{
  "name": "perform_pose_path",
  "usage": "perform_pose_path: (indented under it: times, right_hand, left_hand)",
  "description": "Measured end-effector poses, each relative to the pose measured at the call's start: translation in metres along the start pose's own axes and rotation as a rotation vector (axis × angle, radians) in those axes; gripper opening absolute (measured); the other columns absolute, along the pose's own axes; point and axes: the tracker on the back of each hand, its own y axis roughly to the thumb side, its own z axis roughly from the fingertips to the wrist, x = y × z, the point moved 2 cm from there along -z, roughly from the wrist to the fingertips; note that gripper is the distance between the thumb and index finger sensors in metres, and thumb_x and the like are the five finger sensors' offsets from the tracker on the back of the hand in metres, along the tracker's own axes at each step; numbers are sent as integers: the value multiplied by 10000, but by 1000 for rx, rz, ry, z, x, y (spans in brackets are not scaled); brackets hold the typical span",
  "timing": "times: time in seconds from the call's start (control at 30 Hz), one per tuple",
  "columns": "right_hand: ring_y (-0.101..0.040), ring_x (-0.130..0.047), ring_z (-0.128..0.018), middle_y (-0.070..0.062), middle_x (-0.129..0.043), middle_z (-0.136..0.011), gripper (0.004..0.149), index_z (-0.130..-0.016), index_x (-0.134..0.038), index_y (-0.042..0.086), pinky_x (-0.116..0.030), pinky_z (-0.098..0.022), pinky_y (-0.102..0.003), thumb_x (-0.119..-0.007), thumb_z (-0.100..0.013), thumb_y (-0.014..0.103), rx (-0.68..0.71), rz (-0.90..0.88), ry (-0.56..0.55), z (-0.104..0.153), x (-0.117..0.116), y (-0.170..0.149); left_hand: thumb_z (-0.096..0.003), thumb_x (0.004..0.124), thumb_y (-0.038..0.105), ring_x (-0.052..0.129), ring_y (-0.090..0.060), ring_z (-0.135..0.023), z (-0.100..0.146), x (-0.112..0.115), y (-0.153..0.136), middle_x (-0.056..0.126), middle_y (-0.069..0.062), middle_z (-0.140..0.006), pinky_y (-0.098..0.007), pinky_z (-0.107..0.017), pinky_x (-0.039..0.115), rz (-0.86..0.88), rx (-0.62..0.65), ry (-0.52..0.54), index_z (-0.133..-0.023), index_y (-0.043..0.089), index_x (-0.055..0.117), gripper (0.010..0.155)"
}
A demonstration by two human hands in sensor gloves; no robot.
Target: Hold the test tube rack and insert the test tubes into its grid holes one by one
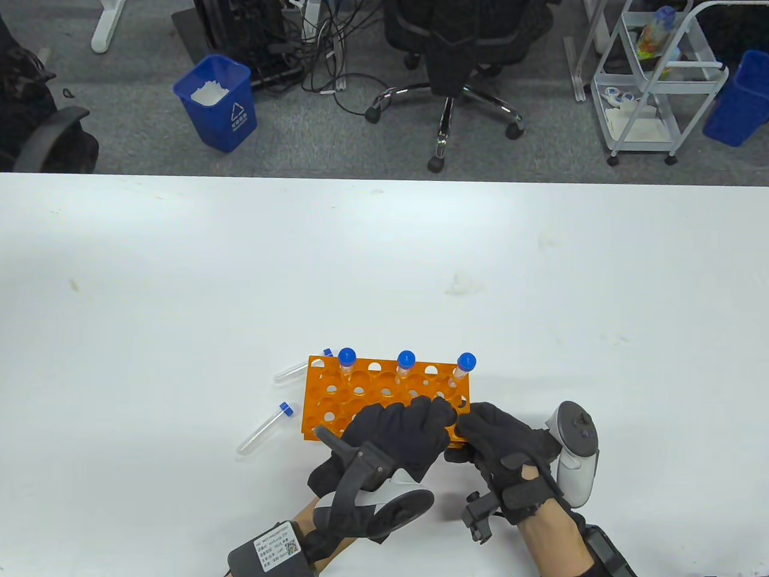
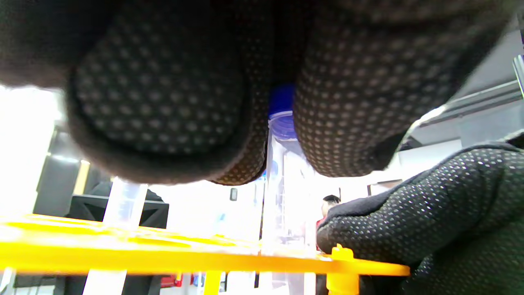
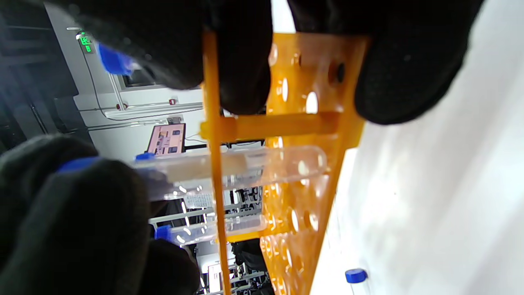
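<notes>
An orange test tube rack (image 1: 384,390) stands near the table's front edge. Three blue-capped test tubes (image 1: 406,360) stand in its back row. My left hand (image 1: 414,421) is over the rack's front row. In the left wrist view my left hand (image 2: 282,123) pinches the blue cap of a clear tube (image 2: 286,184), which passes down through the rack's top plate (image 2: 184,254). My right hand (image 1: 474,430) grips the rack's front right corner. In the right wrist view my right hand's fingers (image 3: 241,61) hold the rack's end (image 3: 319,123), with the tube (image 3: 254,164) sitting in a hole.
Two loose blue-capped tubes lie on the table left of the rack, one nearer (image 1: 264,428) and one by the rack's back left corner (image 1: 294,371). The white table (image 1: 180,288) stretches far beyond the rack. Chairs, bins and a cart stand on the floor behind.
</notes>
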Motion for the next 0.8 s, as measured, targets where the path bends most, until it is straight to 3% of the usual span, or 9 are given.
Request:
perform_pose_path:
  times: [0.13, 0.17, 0.2, 0.23, 0.33, 0.37, 0.47, 0.77, 0.8]
  right_hand:
    - [-619, -798, -686, -472, -577, -951, 426, -709, -838, 1, -844, -405, -639, -784, -427, 315, -3, 12, -5, 0, 1, 0]
    - [-618, -799, -685, -472, -577, -951, 426, -709, -839, 1, -844, -406, -638, -784, -426, 315, -3, 15, -6, 0, 1, 0]
    - [-618, -798, -685, -472, -576, -952, 427, -709, -838, 0, -844, -406, -639, -785, -426, 315, -3, 16, -7, 0, 1, 0]
    - [-618, -800, -684, -474, -578, -950, 426, -708, -839, 1, -844, -404, -639, -785, -426, 315, -4, 27, -11, 0, 1, -1]
    - [-617, -801, -684, -473, -580, -949, 427, -708, -840, 2, -845, -404, -637, -785, -426, 318, -9, 29, -8, -1, 1, -2]
    - [-617, -802, -683, -473, -580, -949, 427, -708, -840, 2, -846, -404, -636, -785, -426, 318, -10, 28, -8, -1, 1, -2]
    - [-616, -802, -684, -472, -581, -950, 429, -709, -838, 3, -846, -405, -636, -785, -426, 320, -11, 29, -11, -1, 2, -2]
    - [-615, -798, -688, -470, -578, -952, 427, -710, -839, 6, -844, -407, -636, -785, -426, 321, -17, 33, -33, -3, 5, -2]
    - [-615, -798, -690, -469, -577, -953, 427, -710, -839, 6, -844, -409, -635, -786, -426, 320, -17, 34, -36, -3, 5, -2]
  left_hand:
    - [-245, 1072, 358, 1126, -243, -246, 1, 0, 3, 1073, -68, -656, -363, -197, 942, -47, 22, -83, -767, 233, 939, 553]
    - [-268, 1037, 442, 1123, -244, -272, 1, 0, 3, 1059, -68, -679, -364, -214, 940, -66, 23, -102, -797, 208, 917, 591]
    - [-241, 1074, 365, 1119, -249, -295, 1, -1, 3, 1044, -78, -700, -367, -229, 936, -73, 29, -113, -823, 195, 900, 631]
    - [-265, 1037, 449, 1116, -250, -309, 2, -1, 3, 1035, -82, -713, -369, -238, 935, -85, 31, -119, -836, 176, 895, 649]
    - [-263, 1039, 456, 1112, -256, -339, 2, -3, 3, 1019, -90, -738, -374, -264, 929, -110, 38, -140, -851, 165, 892, 672]
    - [-262, 1039, 458, 1110, -260, -347, 2, -3, 2, 1014, -88, -745, -377, -268, 928, -110, 36, -141, -841, 243, 885, 637]
    - [-259, 1037, 473, 1105, -268, -380, 4, -6, -1, 990, -92, -780, -384, -286, 924, -119, 32, -168, -888, 173, 855, 721]
    - [-353, 902, 499, 1098, -300, -455, 9, -54, -53, 966, -92, -811, -410, -347, 920, -51, -132, -24, -867, 216, 861, 588]
    - [-361, 891, 500, 1096, -305, -471, 10, -57, -66, 960, -94, -818, -417, -358, 918, -54, -167, -15, -881, 141, 862, 633]
